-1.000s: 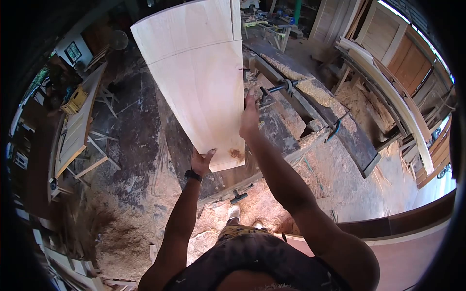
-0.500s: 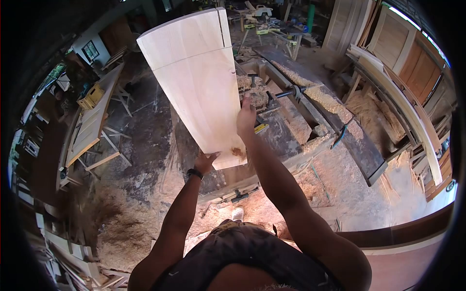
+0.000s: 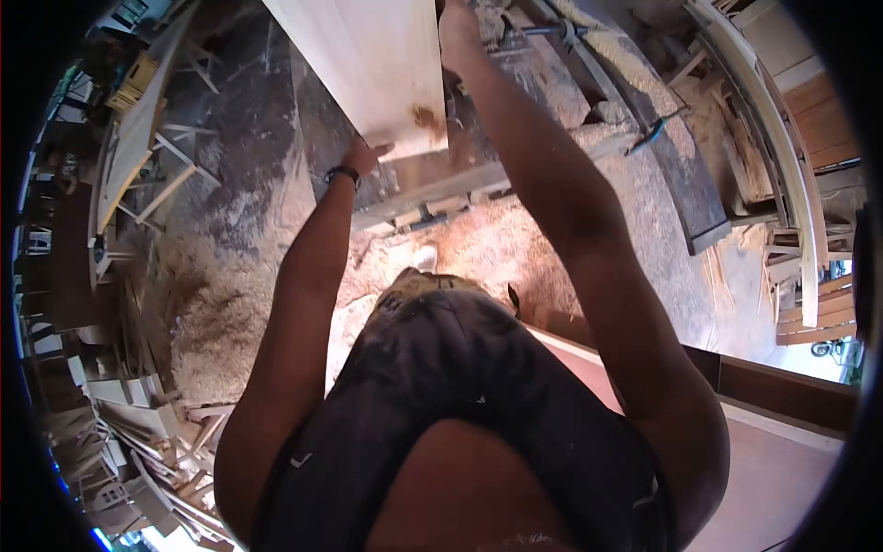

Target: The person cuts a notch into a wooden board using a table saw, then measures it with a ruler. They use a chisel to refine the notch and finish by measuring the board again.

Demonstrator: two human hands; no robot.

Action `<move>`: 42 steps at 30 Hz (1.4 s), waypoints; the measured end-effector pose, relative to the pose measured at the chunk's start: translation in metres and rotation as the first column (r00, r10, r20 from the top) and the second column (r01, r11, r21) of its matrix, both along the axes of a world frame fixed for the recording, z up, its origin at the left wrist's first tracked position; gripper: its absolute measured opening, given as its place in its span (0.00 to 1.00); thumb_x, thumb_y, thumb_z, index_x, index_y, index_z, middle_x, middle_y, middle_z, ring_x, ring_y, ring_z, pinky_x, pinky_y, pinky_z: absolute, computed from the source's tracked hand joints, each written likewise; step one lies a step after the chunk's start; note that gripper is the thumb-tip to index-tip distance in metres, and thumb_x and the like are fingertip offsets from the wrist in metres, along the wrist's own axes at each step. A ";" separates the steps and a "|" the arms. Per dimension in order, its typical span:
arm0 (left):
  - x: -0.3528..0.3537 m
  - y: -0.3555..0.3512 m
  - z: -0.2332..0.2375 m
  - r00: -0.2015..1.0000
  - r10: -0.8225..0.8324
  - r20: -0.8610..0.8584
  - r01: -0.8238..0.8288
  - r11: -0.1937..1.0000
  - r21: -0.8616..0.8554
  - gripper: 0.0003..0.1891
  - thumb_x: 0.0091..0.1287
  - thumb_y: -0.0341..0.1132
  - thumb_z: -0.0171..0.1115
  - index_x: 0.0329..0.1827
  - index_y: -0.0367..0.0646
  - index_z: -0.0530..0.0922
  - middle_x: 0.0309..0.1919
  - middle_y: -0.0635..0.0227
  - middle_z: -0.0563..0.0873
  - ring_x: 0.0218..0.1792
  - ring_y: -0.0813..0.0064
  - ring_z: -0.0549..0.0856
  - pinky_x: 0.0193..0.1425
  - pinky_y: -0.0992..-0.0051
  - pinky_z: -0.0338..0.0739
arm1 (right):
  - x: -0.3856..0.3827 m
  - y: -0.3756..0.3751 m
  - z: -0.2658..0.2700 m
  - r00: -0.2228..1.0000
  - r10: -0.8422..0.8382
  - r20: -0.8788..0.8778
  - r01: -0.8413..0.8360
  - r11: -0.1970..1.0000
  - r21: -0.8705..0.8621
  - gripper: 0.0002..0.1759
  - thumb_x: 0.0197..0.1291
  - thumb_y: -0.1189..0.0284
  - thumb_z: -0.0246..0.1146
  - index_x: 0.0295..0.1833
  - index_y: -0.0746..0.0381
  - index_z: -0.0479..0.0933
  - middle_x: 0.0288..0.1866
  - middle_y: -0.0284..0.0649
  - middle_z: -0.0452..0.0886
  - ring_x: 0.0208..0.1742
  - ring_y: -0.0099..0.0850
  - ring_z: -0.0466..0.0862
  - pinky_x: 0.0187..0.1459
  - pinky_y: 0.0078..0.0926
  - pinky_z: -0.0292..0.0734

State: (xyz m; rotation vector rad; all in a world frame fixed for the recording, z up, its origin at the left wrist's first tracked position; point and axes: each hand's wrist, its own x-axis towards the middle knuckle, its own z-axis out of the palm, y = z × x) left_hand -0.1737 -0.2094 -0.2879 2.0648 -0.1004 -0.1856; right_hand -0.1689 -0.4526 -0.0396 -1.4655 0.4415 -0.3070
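Note:
A wide pale wooden board (image 3: 382, 69) rises toward the top of the view, its upper part cut off by the frame edge. At its lower left corner is my left hand (image 3: 364, 155), fingers against the near end, a dark band on the wrist. My right hand (image 3: 458, 35) grips the board's right edge higher up. Near the board's lower right corner is a brown patch. Beneath it lies the dark workbench (image 3: 478, 173), with a clamp (image 3: 425, 219) at its front edge.
A long panel on trestles (image 3: 138, 138) with a yellow crate (image 3: 136, 81) stands at left. Sawdust (image 3: 216, 322) covers the floor. At right are a blue-handled tool (image 3: 649, 136), a curved wooden piece (image 3: 798, 175) and a dark beam (image 3: 681, 184). Wood scraps (image 3: 138, 414) lie lower left.
The view has tilted down, so the board, hands and bench appear higher in the frame. Both hands keep their hold on the board, whose top is now out of view.

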 end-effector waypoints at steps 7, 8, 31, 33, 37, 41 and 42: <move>-0.022 -0.028 0.022 0.998 0.062 0.024 -0.065 0.986 0.152 0.20 0.63 0.40 0.76 0.54 0.39 0.86 0.49 0.64 0.92 0.52 0.70 0.88 0.60 0.68 0.80 | 0.046 -0.003 0.042 0.928 0.218 0.302 -0.299 0.919 0.256 0.47 0.74 0.38 0.49 0.66 0.77 0.73 0.59 0.49 0.83 0.58 0.40 0.82 0.60 0.33 0.77; -0.017 -0.028 0.009 0.999 0.043 0.019 -0.044 0.994 0.097 0.22 0.63 0.41 0.76 0.56 0.38 0.85 0.49 0.64 0.91 0.52 0.69 0.88 0.61 0.68 0.79 | 0.043 -0.003 0.038 0.926 0.244 0.289 -0.324 0.905 0.276 0.48 0.74 0.37 0.48 0.67 0.77 0.72 0.62 0.51 0.81 0.62 0.40 0.80 0.63 0.33 0.74; 0.002 -0.071 0.287 0.684 0.651 0.329 -0.416 0.718 -0.558 0.50 0.73 0.70 0.44 0.77 0.25 0.62 0.73 0.43 0.71 0.68 0.52 0.75 0.73 0.55 0.69 | -0.032 -0.059 -0.220 0.904 0.335 -0.265 -0.414 0.536 -0.735 0.17 0.64 0.66 0.57 0.54 0.48 0.85 0.48 0.50 0.87 0.50 0.53 0.86 0.53 0.49 0.83; 0.006 -0.072 0.285 0.645 0.671 0.367 -0.410 0.708 -0.575 0.53 0.71 0.72 0.45 0.72 0.20 0.66 0.68 0.41 0.74 0.64 0.53 0.78 0.68 0.57 0.72 | -0.028 -0.060 -0.219 0.901 0.343 -0.267 -0.420 0.529 -0.738 0.15 0.65 0.65 0.56 0.51 0.50 0.85 0.45 0.50 0.87 0.48 0.54 0.86 0.52 0.50 0.82; 0.007 -0.076 0.284 0.619 0.680 0.393 -0.404 0.705 -0.584 0.56 0.70 0.74 0.46 0.67 0.14 0.69 0.63 0.37 0.78 0.60 0.53 0.81 0.64 0.58 0.75 | -0.030 -0.055 -0.213 0.896 0.320 -0.308 -0.439 0.530 -0.725 0.16 0.61 0.65 0.57 0.49 0.51 0.86 0.46 0.51 0.87 0.50 0.54 0.86 0.53 0.49 0.83; 0.008 -0.075 0.280 0.566 0.656 0.499 -0.410 0.749 -0.520 0.53 0.73 0.71 0.42 0.63 0.12 0.71 0.59 0.31 0.80 0.58 0.49 0.82 0.64 0.57 0.75 | -0.012 -0.062 -0.200 0.826 0.395 -0.402 -0.543 0.367 -0.756 0.17 0.59 0.60 0.61 0.47 0.54 0.88 0.48 0.52 0.87 0.51 0.52 0.87 0.53 0.48 0.83; 0.009 -0.074 0.280 0.564 0.657 0.501 -0.408 0.749 -0.523 0.53 0.73 0.71 0.42 0.63 0.12 0.71 0.59 0.31 0.80 0.58 0.49 0.82 0.64 0.57 0.75 | -0.009 -0.064 -0.197 0.828 0.394 -0.398 -0.539 0.366 -0.759 0.17 0.59 0.60 0.61 0.47 0.54 0.88 0.48 0.52 0.87 0.51 0.52 0.87 0.53 0.48 0.83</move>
